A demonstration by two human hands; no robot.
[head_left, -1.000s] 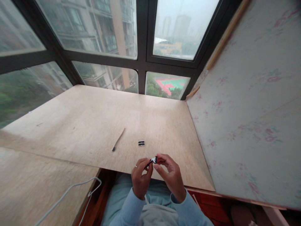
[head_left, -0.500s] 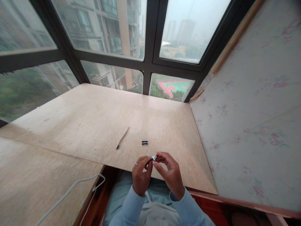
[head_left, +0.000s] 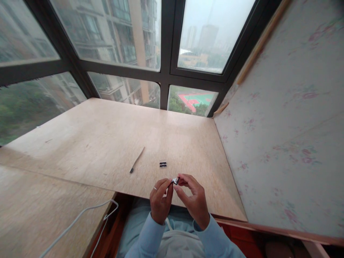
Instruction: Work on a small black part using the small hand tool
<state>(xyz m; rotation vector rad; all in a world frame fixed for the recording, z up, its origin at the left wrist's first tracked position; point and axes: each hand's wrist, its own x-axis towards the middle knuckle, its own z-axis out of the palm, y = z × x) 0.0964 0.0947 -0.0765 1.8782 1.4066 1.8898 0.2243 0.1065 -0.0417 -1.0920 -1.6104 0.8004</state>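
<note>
Both hands meet over the near edge of a pale wooden board point(head_left: 113, 136). My left hand point(head_left: 160, 200), with a ring on one finger, and my right hand point(head_left: 194, 199) pinch one small black and silver part point(head_left: 175, 180) between their fingertips. A thin dark strand seems to run from the part into my left hand. A second small black part point(head_left: 162, 164) lies on the board just beyond my hands. Farther left lies a thin flat stick with a dark tip point(head_left: 136, 160).
A white cable point(head_left: 80, 218) loops over the lower board at the left. A floral-papered wall point(head_left: 282, 125) closes the right side. Dark-framed windows point(head_left: 166, 68) stand behind the board. My lap in light blue clothing point(head_left: 172, 240) fills the gap below.
My hands stay together on the small part, with only slight finger shifts. The camera view has swayed a little.
</note>
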